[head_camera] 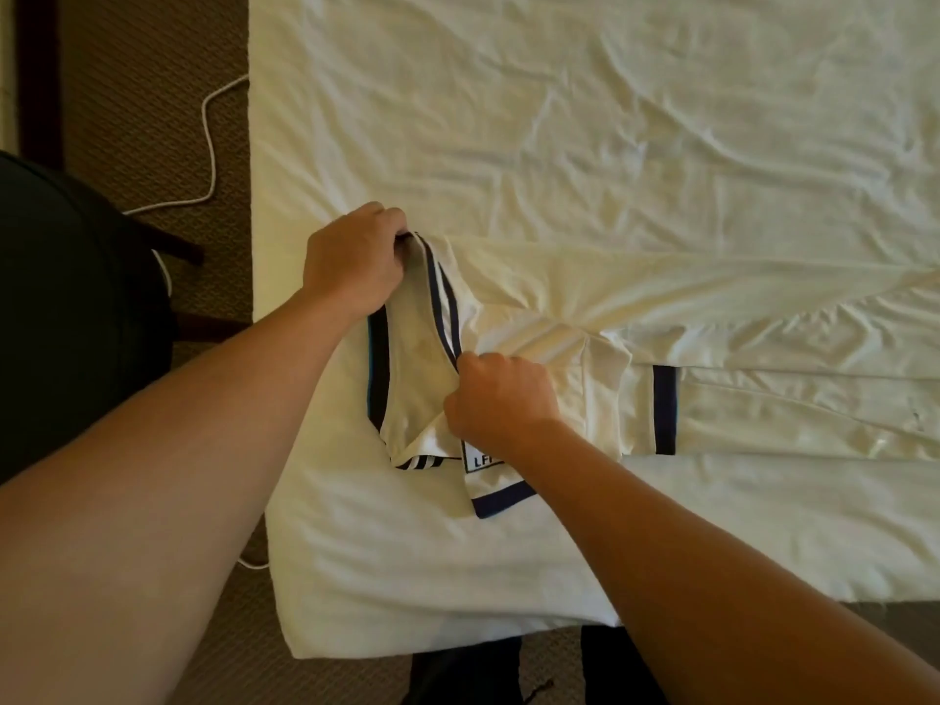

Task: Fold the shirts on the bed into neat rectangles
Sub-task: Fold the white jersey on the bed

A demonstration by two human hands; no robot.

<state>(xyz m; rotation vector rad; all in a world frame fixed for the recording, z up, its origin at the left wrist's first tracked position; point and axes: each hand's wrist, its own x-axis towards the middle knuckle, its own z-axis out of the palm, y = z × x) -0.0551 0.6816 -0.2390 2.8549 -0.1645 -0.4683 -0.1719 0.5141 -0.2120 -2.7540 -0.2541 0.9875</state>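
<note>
A: Plainly, the white shirt [585, 318] lay along the near-left part of the bed [559, 119], collar end toward nine o'clock, body trailing off toward three. The left hand [351, 262] was curled tight on the far corner of the collar end, at about eleven o'clock from the collar. The right hand [501, 399] was closed too, fingers bunched on cloth just beside the navy collar stripe [447, 318], toward four o'clock of the left.

B: Sleeves?

A: One navy-banded sleeve cuff [665, 410] lay folded in at three o'clock of the right hand; another banded edge [501, 501] lay at six o'clock of it.

B: And the step?

A: By her judgement, squaring the shoulder end. It wanted both grips pulled apart evenly so the collar sat flat, then the wrinkles at the chest smoothed toward three o'clock before any further fold. Risk: dragging the loose bedsheet along with the shirt.
</note>
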